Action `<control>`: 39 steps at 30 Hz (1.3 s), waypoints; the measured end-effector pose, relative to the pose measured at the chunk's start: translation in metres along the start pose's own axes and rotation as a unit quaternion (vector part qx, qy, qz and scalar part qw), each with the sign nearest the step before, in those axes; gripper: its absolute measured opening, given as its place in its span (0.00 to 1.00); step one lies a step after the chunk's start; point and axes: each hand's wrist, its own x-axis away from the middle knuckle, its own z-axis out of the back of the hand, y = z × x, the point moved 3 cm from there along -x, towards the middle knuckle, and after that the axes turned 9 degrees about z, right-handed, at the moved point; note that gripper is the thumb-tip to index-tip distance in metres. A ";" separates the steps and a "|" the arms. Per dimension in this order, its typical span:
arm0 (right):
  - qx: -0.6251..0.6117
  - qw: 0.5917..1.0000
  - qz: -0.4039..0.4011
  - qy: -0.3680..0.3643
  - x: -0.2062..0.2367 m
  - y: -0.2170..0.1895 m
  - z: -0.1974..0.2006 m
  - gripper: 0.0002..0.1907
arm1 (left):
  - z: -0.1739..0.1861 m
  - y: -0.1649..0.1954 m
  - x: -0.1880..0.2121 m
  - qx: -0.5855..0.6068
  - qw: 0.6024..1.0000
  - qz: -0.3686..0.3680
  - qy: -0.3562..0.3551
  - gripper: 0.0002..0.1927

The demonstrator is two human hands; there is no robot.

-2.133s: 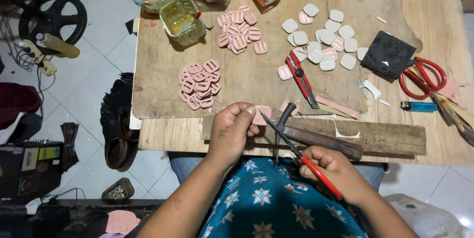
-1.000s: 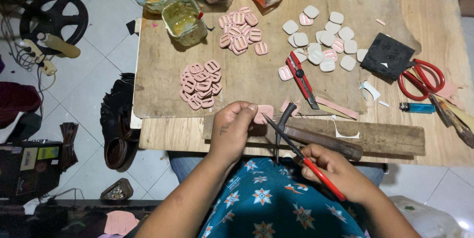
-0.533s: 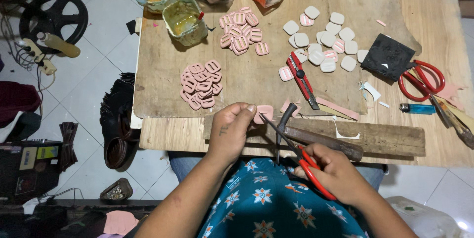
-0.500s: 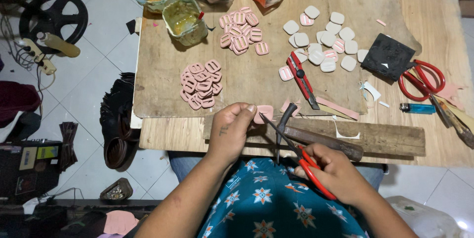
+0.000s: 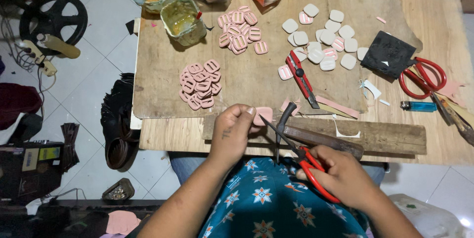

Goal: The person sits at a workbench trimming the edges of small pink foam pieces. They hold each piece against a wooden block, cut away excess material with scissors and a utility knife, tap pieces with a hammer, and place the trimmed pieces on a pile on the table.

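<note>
1. A small pink piece (image 5: 263,115) is being pinched in the left hand (image 5: 234,132), closed round it, just above the near edge of the table (image 5: 163,134).
2. Red scissors (image 5: 301,161) are being gripped by the right hand (image 5: 343,178), fingers through the handles, blades parted.
3. The blades are being pointed up and leftward at the piece; their long axis is running diagonally from the right hand to it, tips just beside it.
4. A hammer (image 5: 316,137) is lying along a wooden block (image 5: 385,137) at that edge, between the hands.
5. Pink buckles (image 5: 200,84) are being kept farther in on the table.
</note>
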 end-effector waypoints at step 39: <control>0.204 0.935 0.229 0.180 -0.035 -0.007 0.006 0.20 | 0.008 -0.006 0.003 0.035 0.998 -0.020 0.048 0.09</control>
